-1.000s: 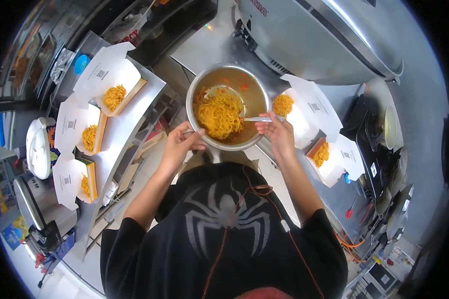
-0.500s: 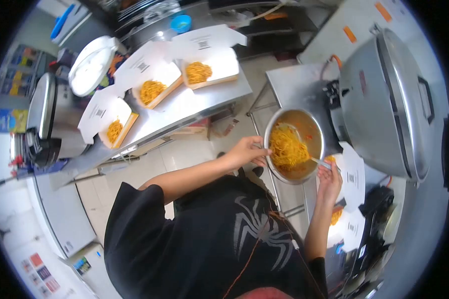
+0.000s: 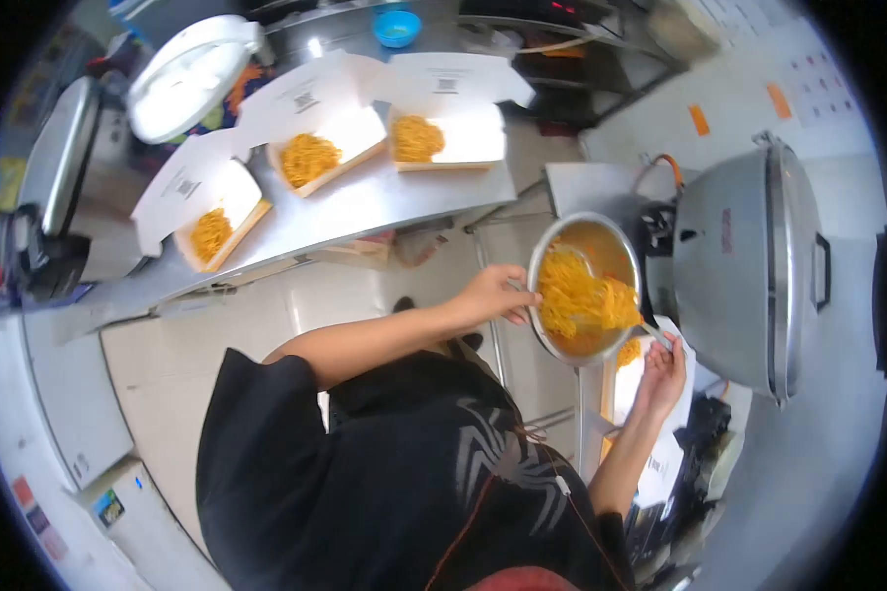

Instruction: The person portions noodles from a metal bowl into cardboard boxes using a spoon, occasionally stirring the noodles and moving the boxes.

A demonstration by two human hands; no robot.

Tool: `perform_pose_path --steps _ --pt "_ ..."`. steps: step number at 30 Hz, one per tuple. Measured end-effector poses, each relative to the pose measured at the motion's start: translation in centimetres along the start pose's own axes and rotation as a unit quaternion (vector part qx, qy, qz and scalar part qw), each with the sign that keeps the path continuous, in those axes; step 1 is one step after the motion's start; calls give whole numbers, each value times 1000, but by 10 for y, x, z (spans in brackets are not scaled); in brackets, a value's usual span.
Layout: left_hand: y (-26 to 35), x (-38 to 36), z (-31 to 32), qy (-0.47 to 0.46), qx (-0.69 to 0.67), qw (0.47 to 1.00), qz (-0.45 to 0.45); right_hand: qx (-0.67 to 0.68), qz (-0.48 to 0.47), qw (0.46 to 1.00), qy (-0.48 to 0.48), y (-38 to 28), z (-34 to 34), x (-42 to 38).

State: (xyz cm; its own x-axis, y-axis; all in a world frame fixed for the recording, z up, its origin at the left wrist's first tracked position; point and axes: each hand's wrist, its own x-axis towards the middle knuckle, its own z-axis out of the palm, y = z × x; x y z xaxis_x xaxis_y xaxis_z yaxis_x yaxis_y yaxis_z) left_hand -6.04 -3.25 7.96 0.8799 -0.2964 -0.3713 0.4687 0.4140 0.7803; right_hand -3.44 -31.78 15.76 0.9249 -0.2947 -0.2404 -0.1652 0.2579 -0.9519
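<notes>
My left hand grips the left rim of a round metal bowl, its fingers closed on the edge. Orange-yellow noodles fill much of the bowl. In my right hand is the handle of a utensil, whose far end lies under noodles at the bowl's right side. Below the bowl, an open white takeaway box shows some noodles and is partly hidden by my right forearm.
Three open boxes of noodles stand on the steel table at the upper left, near a blue bowl and a white tub. A large grey lidded cooker stands at the right.
My right hand has lifted noodles on the utensil toward the bowl's right rim. The view has shifted, and the bowl still sits in my left hand's grip.
</notes>
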Motion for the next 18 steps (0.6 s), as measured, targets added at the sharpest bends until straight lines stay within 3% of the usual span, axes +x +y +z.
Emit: perform_pose_path --steps 4,11,18 --pt "9 6 0 -29 22 999 19 -20 -22 998 55 -7 11 -3" --pt "25 12 3 -56 63 996 -10 22 -77 997 1 -27 18 -11" --pt "21 26 11 -71 79 994 -21 37 -106 994 9 -56 6 -12"
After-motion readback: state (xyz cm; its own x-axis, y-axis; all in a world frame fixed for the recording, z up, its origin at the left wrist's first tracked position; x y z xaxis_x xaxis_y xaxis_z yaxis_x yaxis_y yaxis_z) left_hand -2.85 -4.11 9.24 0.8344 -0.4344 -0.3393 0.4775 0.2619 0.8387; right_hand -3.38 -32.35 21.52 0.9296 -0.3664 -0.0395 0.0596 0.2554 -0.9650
